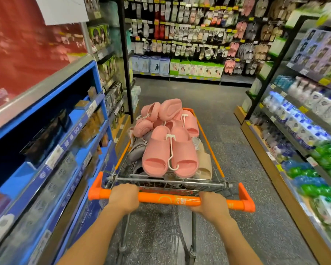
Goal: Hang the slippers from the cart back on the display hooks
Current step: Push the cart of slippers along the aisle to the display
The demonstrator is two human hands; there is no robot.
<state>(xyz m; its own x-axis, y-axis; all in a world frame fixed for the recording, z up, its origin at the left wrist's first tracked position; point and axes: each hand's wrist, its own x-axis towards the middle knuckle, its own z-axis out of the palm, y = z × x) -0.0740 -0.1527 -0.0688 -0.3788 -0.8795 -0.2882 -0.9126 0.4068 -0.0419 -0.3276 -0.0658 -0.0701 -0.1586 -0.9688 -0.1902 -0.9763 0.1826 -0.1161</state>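
A wire shopping cart (216, 161) with an orange handle bar (170, 200) stands in the aisle in front of me. It is piled with pink slippers (169, 150) paired on white plastic hangers (171, 152); grey and beige pairs lie underneath. My left hand (125, 196) grips the handle bar at its left part. My right hand (211, 204) grips it at the right part. At the far end of the aisle a wall display of hooks (243, 44) carries pink, grey and beige slippers, with socks hanging to its left.
Blue shelving (69, 134) with boxed goods runs close along the left. Shelves of bottles and packs (302, 131) line the right. A black upright post (127, 60) stands ahead on the left. Grey floor (214, 96) stretches between the cart and the far display.
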